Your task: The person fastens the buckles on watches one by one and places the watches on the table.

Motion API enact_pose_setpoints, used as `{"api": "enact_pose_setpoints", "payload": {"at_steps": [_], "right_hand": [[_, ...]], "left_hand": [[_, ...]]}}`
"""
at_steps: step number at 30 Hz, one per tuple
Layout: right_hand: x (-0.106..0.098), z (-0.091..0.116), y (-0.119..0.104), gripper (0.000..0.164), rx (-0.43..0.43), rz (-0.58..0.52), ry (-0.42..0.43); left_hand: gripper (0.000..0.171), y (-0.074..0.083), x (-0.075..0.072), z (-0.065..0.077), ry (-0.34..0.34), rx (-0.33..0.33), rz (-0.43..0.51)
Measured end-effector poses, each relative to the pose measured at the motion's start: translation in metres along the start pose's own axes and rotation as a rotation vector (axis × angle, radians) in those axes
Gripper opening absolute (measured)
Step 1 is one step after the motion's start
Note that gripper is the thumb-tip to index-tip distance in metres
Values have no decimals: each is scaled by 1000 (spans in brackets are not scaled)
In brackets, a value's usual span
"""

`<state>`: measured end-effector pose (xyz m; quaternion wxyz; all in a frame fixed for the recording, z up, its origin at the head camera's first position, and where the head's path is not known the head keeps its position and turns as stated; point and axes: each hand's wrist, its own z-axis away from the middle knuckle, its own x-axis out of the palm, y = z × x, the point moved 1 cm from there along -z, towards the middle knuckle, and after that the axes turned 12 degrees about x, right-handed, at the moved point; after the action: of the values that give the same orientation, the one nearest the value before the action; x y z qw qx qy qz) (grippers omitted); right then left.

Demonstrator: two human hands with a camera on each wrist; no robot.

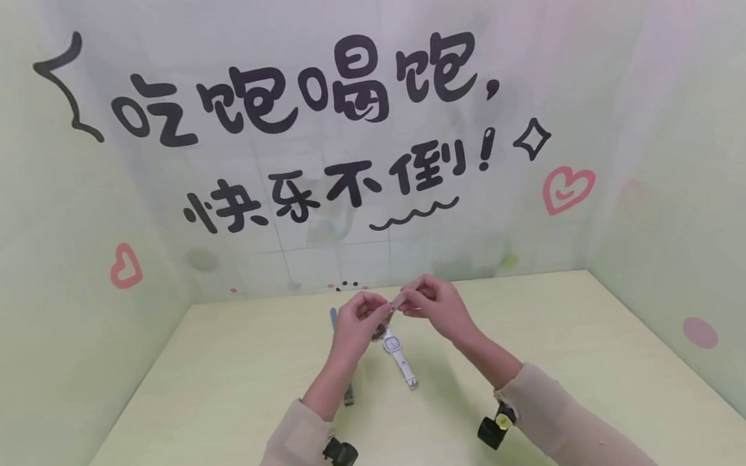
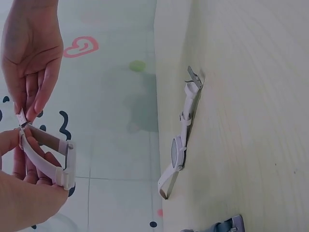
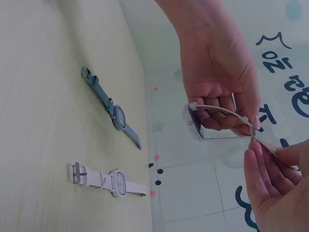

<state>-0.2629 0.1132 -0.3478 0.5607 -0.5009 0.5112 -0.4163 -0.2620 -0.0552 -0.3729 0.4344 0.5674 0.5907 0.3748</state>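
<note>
My left hand and right hand meet above the table, holding a light-coloured wristwatch in the air. Its strap forms a loop. In the right wrist view, the left fingers grip the strap beside the small metal buckle. My right thumb and fingers pinch the strap's tip, which sticks out past the buckle. Whether the pin sits in a hole is too small to tell. The watch face is turned away from the hands.
A white watch lies flat on the pale wooden table below the hands. To its left lies a blue-grey watch, partly hidden by my left arm in the head view. Printed curtain walls border the table.
</note>
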Motion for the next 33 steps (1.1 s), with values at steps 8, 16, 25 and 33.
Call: {"api": "enact_pose_setpoints", "payload": {"at_steps": [8, 16, 25, 33], "right_hand": [[5, 5, -1, 14, -80, 96, 27], [13, 9, -2, 6, -166, 354, 106], [10, 7, 6, 10, -149, 451, 58], [4, 3, 2, 20, -260, 321, 71]], "left_hand": [[18, 1, 1, -3, 19, -27, -17], [16, -1, -1, -1, 22, -22, -50], [22, -4, -7, 8, -95, -23, -39], [23, -2, -10, 0, -171, 45, -59]]}}
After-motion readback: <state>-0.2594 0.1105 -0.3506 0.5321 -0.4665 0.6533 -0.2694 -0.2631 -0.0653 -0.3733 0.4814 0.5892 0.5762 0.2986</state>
